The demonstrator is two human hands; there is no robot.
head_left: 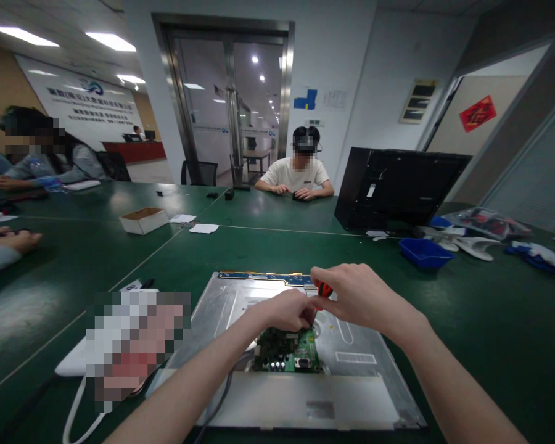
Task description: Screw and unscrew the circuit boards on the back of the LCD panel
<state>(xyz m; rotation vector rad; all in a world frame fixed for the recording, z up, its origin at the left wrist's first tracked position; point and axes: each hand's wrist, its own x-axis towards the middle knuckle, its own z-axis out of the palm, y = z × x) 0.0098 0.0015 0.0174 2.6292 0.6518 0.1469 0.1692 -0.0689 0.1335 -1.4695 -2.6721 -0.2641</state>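
A flat metal panel (300,401) lies before me on the green table, with a green circuit board (284,351) at its middle. My right hand (351,296) is closed round the red and black handle of a screwdriver (324,288), whose shaft points down at the board's upper right corner. Beside it, my left hand (289,308) has its fingers bent together near the screwdriver's tip; what they hold, if anything, is hidden. A narrow blue board (254,279) runs along the panel's far edge.
A white device (74,357) with a cable lies left of the panel. Further off are an open box (143,221), a blue tray (425,253) and a black monitor (398,188). One person (300,176) sits opposite; others sit at the left.
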